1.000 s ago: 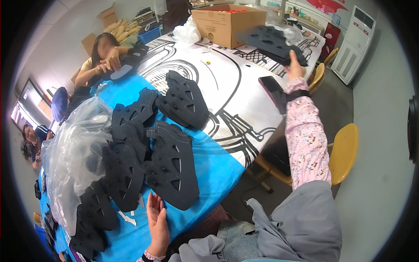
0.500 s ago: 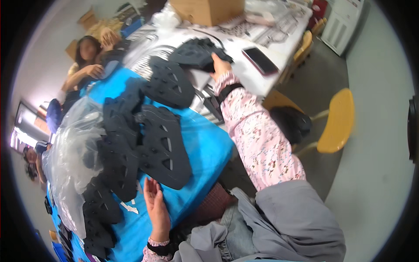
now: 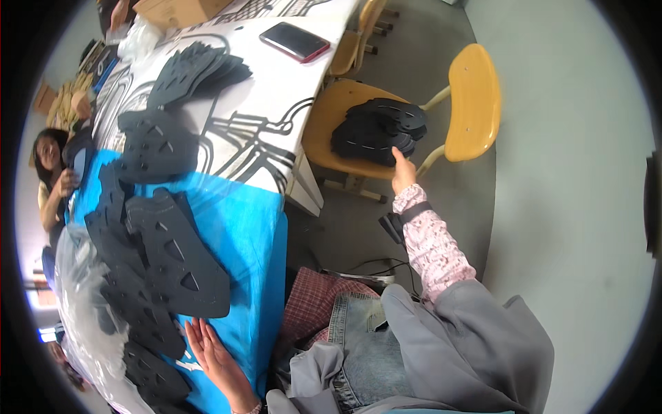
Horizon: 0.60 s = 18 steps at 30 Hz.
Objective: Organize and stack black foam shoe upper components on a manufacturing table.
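My right hand (image 3: 404, 172) is at the near edge of a stack of dark perforated pieces (image 3: 376, 131) on the yellow chair (image 3: 472, 103). Its thumb lies against the stack's edge, and the other fingers are mostly hidden. My left hand (image 3: 217, 359) holds nothing; its fingers are stretched out over the blue cloth (image 3: 238, 241), just below the tip of a large dark piece with triangular cut-outs (image 3: 169, 265). More such pieces lie overlapping in a row on the cloth. Farther off, another stack of dark pieces (image 3: 189, 72) sits on the white patterned table (image 3: 255, 83).
A phone (image 3: 295, 41) lies near the table's right edge. Clear plastic wrap (image 3: 79, 297) covers the cloth's left side. At the back are a cardboard box (image 3: 181, 10) and white plastic (image 3: 140, 40). A co-worker (image 3: 52, 172) holds a dark piece at far left.
My right hand has left the stack on the table and moved right and down to the chair's stack. The view has turned right. My left hand stays by the large piece.
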Tool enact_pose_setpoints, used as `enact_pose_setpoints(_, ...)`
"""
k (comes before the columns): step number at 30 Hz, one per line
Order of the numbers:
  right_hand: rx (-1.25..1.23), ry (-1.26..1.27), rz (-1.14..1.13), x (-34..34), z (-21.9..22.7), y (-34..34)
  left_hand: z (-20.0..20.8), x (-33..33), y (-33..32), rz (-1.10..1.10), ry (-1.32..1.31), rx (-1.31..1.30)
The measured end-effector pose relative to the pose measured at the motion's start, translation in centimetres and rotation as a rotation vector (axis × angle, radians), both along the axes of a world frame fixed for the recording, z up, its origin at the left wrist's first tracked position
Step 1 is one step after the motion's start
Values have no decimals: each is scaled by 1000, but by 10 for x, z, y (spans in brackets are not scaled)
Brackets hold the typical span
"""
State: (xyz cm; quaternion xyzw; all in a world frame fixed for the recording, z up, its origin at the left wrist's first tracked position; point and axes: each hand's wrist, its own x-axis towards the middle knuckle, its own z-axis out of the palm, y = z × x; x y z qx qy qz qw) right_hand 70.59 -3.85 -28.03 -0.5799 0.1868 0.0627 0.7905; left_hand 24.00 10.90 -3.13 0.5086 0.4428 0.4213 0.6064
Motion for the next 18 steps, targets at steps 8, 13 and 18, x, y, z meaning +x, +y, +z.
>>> enact_pose_setpoints(8, -467, 170, -117, 6, 29, 25, -1, -4, 2, -10, 92, 33)
enact_pose_setpoints(13, -525, 311, 123, 57, -39, -8, 1, 2, 0, -22, 25, 12)
enact_pose_setpoints(18, -101, 266, 235, 61, -71, -5, 2, 3, 1, -28, 44, 10)
